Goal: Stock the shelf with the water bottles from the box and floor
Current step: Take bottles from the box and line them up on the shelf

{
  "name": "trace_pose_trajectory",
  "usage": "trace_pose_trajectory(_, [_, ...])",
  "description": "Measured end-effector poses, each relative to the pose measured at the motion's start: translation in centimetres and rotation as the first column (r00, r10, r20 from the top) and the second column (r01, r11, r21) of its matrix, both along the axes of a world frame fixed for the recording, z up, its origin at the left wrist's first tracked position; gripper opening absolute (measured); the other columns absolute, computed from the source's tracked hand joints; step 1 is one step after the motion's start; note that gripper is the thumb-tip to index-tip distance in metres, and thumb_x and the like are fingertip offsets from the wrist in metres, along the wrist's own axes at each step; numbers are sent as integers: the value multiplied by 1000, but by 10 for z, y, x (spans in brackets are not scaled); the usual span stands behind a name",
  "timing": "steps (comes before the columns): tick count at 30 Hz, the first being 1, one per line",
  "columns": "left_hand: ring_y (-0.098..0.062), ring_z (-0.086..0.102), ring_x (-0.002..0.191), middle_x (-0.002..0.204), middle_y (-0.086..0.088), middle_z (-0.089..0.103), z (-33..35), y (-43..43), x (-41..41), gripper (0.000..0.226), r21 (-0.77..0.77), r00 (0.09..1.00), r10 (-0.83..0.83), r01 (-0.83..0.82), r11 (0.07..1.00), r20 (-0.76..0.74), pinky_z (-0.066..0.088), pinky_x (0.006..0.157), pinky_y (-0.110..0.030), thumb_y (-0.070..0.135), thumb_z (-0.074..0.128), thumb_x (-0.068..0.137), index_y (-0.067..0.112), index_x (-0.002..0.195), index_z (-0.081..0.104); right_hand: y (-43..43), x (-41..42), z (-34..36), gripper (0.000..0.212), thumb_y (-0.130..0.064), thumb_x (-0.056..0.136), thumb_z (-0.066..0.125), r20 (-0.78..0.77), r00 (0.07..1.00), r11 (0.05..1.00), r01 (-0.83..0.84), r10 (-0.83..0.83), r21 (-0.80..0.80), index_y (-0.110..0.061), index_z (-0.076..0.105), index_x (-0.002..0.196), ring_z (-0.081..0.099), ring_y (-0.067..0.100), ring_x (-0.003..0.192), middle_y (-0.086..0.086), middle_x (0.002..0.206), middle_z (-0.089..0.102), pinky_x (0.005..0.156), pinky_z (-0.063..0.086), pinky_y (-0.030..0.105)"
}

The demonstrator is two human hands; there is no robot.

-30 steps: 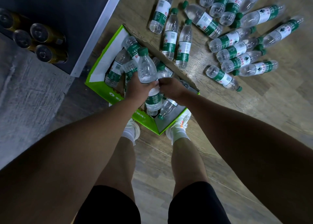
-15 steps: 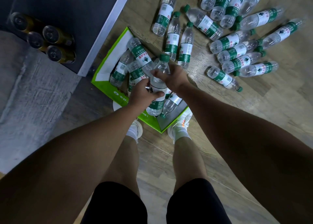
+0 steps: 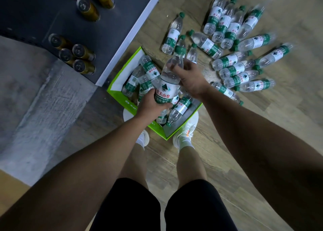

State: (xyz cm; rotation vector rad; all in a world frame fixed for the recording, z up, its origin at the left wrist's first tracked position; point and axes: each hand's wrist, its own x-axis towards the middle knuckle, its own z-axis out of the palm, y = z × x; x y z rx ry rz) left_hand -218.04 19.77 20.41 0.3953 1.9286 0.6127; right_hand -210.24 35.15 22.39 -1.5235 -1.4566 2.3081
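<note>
I hold one clear water bottle (image 3: 169,84) with a green cap and green-white label above the green cardboard box (image 3: 120,98). My left hand (image 3: 151,105) grips its lower labelled part. My right hand (image 3: 189,78) wraps its upper neck end. Several more bottles (image 3: 145,78) lie inside the box under my hands. Many others (image 3: 234,66) lie scattered on the wooden floor to the right. The dark shelf (image 3: 52,12) is at the upper left.
Several gold cans (image 3: 76,56) stand on the dark shelf, whose white front edge (image 3: 132,35) runs diagonally beside the box. A grey concrete surface (image 3: 35,99) lies at the left. My feet in white shoes (image 3: 185,134) touch the box's near corner.
The bottle has risen out of the box and come nearer to the camera. My right hand shifted from beside the left hand up to the bottle's neck. The view panned, showing more shelf.
</note>
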Motion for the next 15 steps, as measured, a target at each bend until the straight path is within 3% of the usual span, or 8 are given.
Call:
trace_pose_trajectory(2, [-21,65,92,103,0,68,23,7,7,56,0,991,51,-51,999,-124,56,78,-39,34,87,63,14,108,60,1,-5,22,33,-17,83,76,12,1000,999,26,-27,36,-20,58,110,70,22,96,6,108,70,86,58,40])
trace_pose_trajectory(5, [-25,64,95,107,-3,67,66,22,11,64,6,947,107,-111,994,-303,54,77,-40,43,86,58,16,109,57,1,-19,62,52,-30,64,88,28,999,990,36,-40,136,-34,56,104,71,21,94,0,104,72,84,58,48])
trace_pose_trajectory(7, [-27,62,101,110,-5,66,95,33,10,65,23,904,123,-124,992,-411,51,78,-39,41,86,59,15,110,57,5,-28,89,63,-39,54,89,45,998,971,33,-45,237,-29,58,108,72,17,92,-1,102,73,83,59,45])
trace_pose_trajectory(10, [-29,61,101,109,-6,65,141,46,6,62,79,865,164,-144,986,-474,50,76,-39,40,84,64,14,112,55,15,-41,139,63,-36,60,87,101,994,930,12,-52,366,-15,59,113,70,18,90,2,102,73,81,59,42])
trace_pose_trajectory(15, [-27,60,101,108,-7,64,222,64,0,60,238,820,290,-193,952,-493,47,72,-35,38,83,68,13,114,55,32,-52,232,57,-38,64,86,63,998,855,-15,-21,518,-20,63,113,70,14,88,-4,101,73,79,59,38])
